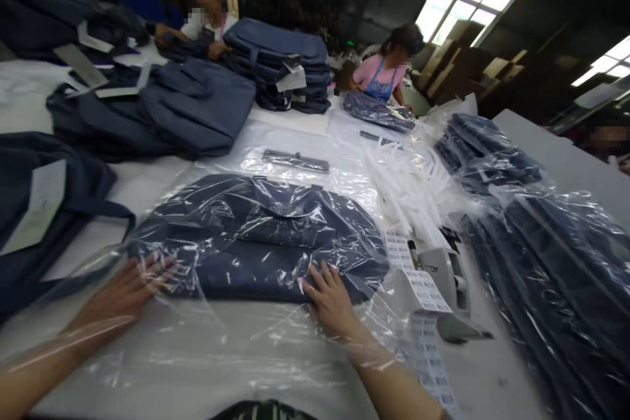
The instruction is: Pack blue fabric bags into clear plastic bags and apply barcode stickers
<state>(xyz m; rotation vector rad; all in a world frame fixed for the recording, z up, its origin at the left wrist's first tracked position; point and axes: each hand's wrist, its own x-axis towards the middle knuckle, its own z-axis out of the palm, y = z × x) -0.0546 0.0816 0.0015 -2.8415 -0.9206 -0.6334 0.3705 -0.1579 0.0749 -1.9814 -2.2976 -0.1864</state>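
The navy bag (256,236) lay flat on the white bench (162,184) right in front of you, inside a clear plastic sleeve (221,341) whose open end trailed back over both your forearms. Your left hand (128,289) sat inside the plastic at the bag's near left corner, palm down and fingers spread, touching the fabric edge without gripping anything. Your right hand (331,298) rested at the bag's near right edge, also flat, fingers (315,275) splayed onto the cloth and holding nothing. So the bag stretched between your two hands and away from you. To the left of your left hand lay an unbagged bag with a paper tag (37,210). Just right of your right hand a strip of barcode labels (418,279) ran beside a label dispenser (450,282), and further right stood stacks of bagged items (566,275).
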